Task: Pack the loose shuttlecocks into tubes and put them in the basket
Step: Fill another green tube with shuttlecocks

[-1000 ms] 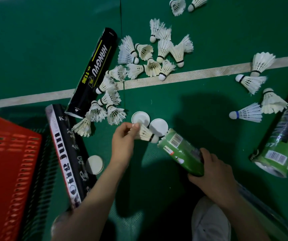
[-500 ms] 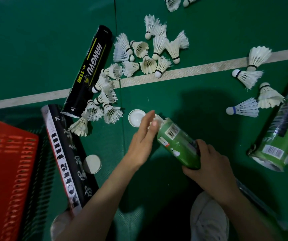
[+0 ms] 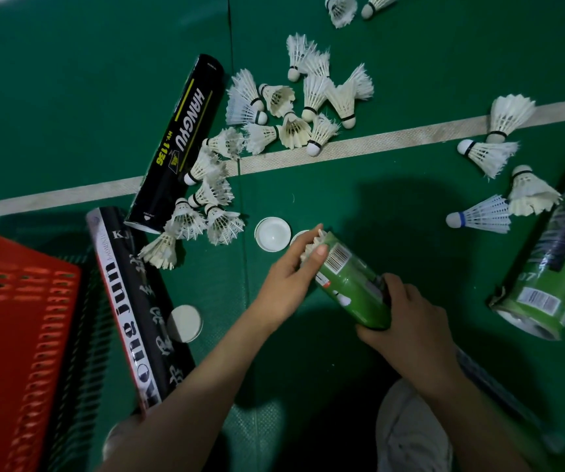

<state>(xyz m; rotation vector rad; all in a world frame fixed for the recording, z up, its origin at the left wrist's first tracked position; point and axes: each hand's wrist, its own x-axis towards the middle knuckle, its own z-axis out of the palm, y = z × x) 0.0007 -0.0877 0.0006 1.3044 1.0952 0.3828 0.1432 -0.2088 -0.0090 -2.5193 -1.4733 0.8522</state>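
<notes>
My right hand (image 3: 407, 321) grips a green tube (image 3: 349, 281) tilted over the floor, mouth pointing up-left. My left hand (image 3: 291, 267) is at that mouth, fingers closed on a white shuttlecock (image 3: 312, 245) whose feathers stick out of the opening. Several loose shuttlecocks lie on the green court: a pile (image 3: 294, 107) beyond the white line, a cluster (image 3: 206, 212) beside the black Hangyu tube (image 3: 179, 141), and a few (image 3: 492, 185) at the right. The red basket (image 3: 19, 335) stands at the lower left.
A black-and-white tube (image 3: 131, 301) lies beside the basket. A second green tube (image 3: 553, 267) lies at the right edge. White caps sit on the floor: one (image 3: 272, 233) just above my left hand, another (image 3: 184, 323) by the black-and-white tube. My knee (image 3: 410, 434) is bottom centre.
My left hand carried the shuttlecock to the green tube's mouth and pushed it in; only its feather tips show now. My right hand kept hold of the tube.
</notes>
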